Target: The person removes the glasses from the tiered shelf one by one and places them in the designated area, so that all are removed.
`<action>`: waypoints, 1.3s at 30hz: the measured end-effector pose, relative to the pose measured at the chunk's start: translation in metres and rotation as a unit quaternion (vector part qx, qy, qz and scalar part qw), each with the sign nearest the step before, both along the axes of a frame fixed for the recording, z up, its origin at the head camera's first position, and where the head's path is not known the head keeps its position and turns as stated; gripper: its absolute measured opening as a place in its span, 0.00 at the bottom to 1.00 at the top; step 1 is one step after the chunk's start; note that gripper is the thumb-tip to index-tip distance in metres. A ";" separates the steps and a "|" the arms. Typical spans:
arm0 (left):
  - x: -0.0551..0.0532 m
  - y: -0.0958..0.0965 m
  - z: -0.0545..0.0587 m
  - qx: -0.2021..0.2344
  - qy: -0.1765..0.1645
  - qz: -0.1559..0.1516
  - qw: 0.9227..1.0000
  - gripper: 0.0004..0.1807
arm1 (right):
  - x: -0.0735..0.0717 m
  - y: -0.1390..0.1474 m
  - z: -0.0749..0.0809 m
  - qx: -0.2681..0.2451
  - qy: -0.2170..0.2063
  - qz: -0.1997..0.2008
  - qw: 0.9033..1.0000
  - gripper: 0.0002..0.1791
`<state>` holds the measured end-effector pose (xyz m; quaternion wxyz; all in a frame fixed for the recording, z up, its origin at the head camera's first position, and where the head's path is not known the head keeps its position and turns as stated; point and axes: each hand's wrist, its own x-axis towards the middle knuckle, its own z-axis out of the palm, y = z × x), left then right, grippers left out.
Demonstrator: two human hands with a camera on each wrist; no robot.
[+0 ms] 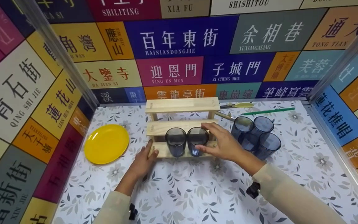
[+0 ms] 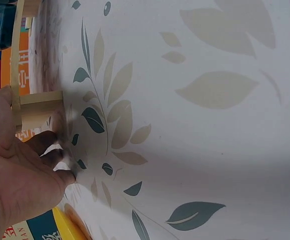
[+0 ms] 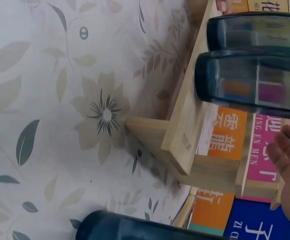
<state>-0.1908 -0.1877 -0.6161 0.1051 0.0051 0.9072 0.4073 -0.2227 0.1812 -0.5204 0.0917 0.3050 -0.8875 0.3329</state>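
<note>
A light wooden three-step rack [image 1: 182, 105] stands on the table. On its lowest step two dark tinted glasses sit upright side by side: a left glass [image 1: 176, 141] and a right glass [image 1: 194, 151]. My left hand [image 1: 142, 160] grips the left end of that step, thumb at the front and fingers along the side. Around the right glass my right hand [image 1: 225, 143] is spread, with the index finger by the rim and the thumb overlapping the front. In the right wrist view its fingers [image 3: 287, 152] show a gap from the glass [image 3: 249, 82].
Several more tinted glasses [image 1: 269, 144] stand clustered right of the rack. A yellow plate [image 1: 106, 144] lies to the left. Behind the glasses are a green stick [image 1: 267, 111] and a yellow-ended tool [image 1: 242, 105]. Lettered panels [image 1: 182, 37] enclose the table.
</note>
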 end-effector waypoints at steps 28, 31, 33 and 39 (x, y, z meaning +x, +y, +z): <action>0.001 0.000 0.002 -0.012 -0.001 0.004 1.000 0.39 | -0.005 -0.025 -0.009 -0.040 -0.027 -0.032 0.998 0.45; 0.001 -0.001 0.002 -0.011 -0.009 0.007 1.000 0.40 | -0.005 -0.025 -0.009 -0.046 -0.021 -0.032 0.998 0.45; 0.001 0.000 0.002 -0.009 -0.010 0.007 1.000 0.40 | -0.006 -0.024 -0.009 -0.051 -0.022 -0.031 0.998 0.45; 0.000 0.000 0.003 -0.010 -0.007 0.005 1.000 0.40 | -0.005 -0.022 -0.005 -0.059 -0.015 -0.024 0.998 0.45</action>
